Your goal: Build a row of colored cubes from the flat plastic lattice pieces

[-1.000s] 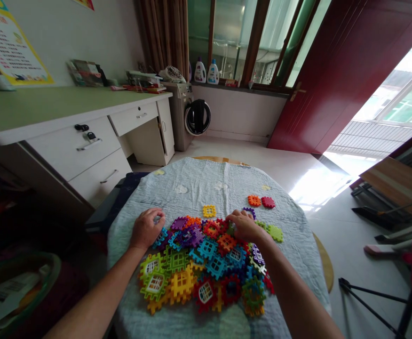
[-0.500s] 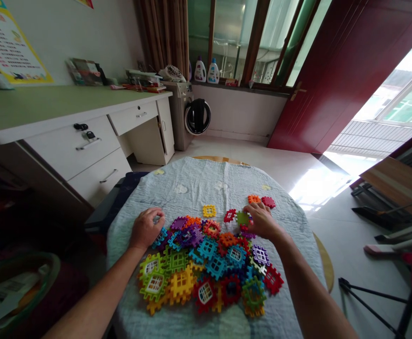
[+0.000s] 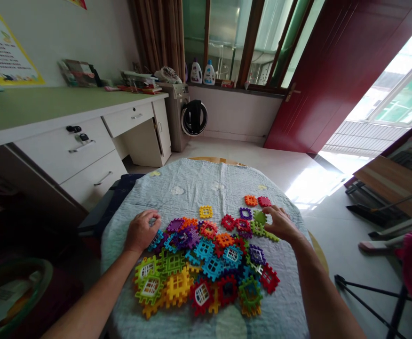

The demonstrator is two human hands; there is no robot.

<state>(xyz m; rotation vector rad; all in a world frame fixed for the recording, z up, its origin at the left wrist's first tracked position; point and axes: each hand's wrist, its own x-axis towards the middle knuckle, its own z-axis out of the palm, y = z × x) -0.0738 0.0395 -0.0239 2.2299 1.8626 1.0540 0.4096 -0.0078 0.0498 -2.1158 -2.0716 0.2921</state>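
My right hand (image 3: pixel 280 223) pinches a solid green interlocking block (image 3: pixel 260 216) at the right edge of the pile. Just below it lie light-green window blocks (image 3: pixel 257 229), close to my fingertips. My left hand (image 3: pixel 141 231) rests on the cloth at the pile's left edge, loosely curled, with a gap between thumb and index finger and nothing visible in it. A blue block (image 3: pixel 155 240) lies right beside its thumb. Between the hands spreads a heap of colourful notched blocks, among them a purple block (image 3: pixel 188 237) and a yellow one (image 3: pixel 178 284).
A pale cloth (image 3: pixel 195 183) covers the round table. Behind the heap lie single yellow (image 3: pixel 206 212), orange (image 3: pixel 250 200) and red (image 3: pixel 264 201) blocks. A green-topped desk (image 3: pixel 51 103) stands left, a washing machine (image 3: pixel 178 113) further back, and a black stand (image 3: pixel 371 292) at right.
My right hand has moved right with the green block, uncovering a purple frame block and light-green blocks. The left hand has stayed by the pile. The view has shifted slightly.
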